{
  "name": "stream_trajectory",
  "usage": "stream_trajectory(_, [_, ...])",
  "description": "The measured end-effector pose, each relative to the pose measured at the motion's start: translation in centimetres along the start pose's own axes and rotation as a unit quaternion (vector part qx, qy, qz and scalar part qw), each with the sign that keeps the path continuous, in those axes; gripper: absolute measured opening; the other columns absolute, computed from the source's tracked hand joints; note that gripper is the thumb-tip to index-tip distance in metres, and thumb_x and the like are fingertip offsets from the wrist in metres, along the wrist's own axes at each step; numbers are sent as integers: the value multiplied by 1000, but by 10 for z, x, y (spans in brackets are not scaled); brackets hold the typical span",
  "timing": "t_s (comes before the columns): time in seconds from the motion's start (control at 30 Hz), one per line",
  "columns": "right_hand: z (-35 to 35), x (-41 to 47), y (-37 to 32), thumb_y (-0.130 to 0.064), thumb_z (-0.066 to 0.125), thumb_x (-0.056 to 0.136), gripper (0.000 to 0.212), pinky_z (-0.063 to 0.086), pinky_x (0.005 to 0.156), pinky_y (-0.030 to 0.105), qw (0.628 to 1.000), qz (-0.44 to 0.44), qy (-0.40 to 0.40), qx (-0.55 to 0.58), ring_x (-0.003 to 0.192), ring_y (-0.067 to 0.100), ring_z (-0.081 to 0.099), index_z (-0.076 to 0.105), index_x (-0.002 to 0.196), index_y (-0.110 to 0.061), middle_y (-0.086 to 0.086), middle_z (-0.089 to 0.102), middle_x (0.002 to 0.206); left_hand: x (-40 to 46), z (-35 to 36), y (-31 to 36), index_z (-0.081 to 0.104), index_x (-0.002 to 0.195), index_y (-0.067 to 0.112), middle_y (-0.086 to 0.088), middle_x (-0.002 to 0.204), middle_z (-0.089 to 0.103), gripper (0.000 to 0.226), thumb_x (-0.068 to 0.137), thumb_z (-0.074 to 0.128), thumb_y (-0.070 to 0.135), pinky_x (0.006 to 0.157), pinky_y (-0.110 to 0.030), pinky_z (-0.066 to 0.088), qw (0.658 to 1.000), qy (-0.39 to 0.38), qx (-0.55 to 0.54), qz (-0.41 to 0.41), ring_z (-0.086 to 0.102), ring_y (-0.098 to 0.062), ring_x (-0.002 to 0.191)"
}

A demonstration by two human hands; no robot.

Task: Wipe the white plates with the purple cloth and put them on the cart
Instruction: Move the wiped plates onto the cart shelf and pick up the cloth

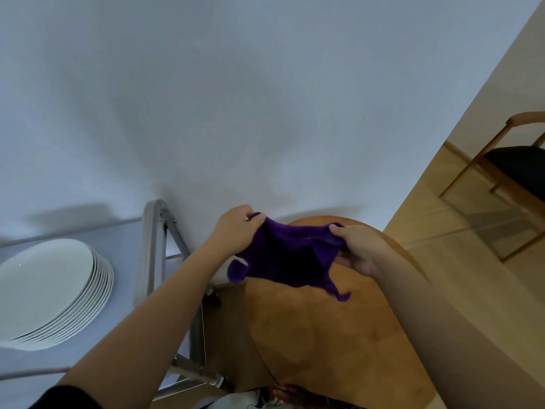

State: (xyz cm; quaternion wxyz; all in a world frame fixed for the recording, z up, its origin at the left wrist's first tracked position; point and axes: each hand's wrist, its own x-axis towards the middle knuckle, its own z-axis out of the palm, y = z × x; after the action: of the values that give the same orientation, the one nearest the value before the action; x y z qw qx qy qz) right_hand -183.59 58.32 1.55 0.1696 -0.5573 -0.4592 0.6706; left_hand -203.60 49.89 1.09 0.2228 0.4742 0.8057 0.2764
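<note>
I hold the purple cloth (287, 258) stretched between both hands above a round wooden table (324, 326). My left hand (236, 230) grips its upper left edge and my right hand (358, 249) pinches its upper right corner. The cloth's lower corners hang loose. A stack of several white plates (50, 293) sits on the top of a grey metal cart (153, 261) at the lower left, well apart from both hands.
A white wall fills the background. A wooden chair with a dark seat (513, 172) stands on the light floor at the right. The cart's metal frame rises between the plates and the table. Some unclear items lie at the bottom edge.
</note>
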Motion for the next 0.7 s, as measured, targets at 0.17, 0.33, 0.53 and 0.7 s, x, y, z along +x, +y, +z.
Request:
stream_trajectory(0.17, [37, -14, -2, -15, 42, 100, 19, 56, 58, 29, 995, -14, -100, -1, 74, 20, 67, 57, 98, -5, 9, 67, 82, -14, 17, 23, 60, 87, 14, -4, 81, 64, 6, 91, 59, 18, 56, -18, 48, 946, -111, -300, -58, 60, -13, 67])
stream_trajectory(0.33, [50, -18, -1, -16, 40, 100, 23, 56, 58, 28, 995, -42, -88, -36, 86, 23, 67, 55, 113, -5, 15, 66, 101, -24, 13, 23, 64, 93, 21, 1, 86, 68, 12, 92, 56, 11, 62, -14, 51, 926, -177, -332, -12, 64, -7, 76])
stream_trajectory(0.53, [55, -20, 4, -13, 42, 100, 20, 58, 65, 31, 996, -31, -78, 13, 92, 25, 65, 52, 114, -5, 15, 64, 105, -36, 10, 13, 62, 110, 15, -9, 103, 68, 27, 84, 65, 9, 80, -24, 54, 914, -240, -324, 43, 66, -19, 93])
stream_trajectory(0.7, [55, -20, 5, -11, 46, 98, 15, 58, 71, 33, 995, -47, -90, -19, 86, 26, 68, 55, 108, -4, 15, 65, 96, -36, 5, 13, 65, 96, 15, 4, 82, 61, 11, 85, 65, 12, 74, -24, 50, 971, -152, -127, 136, 59, -9, 73])
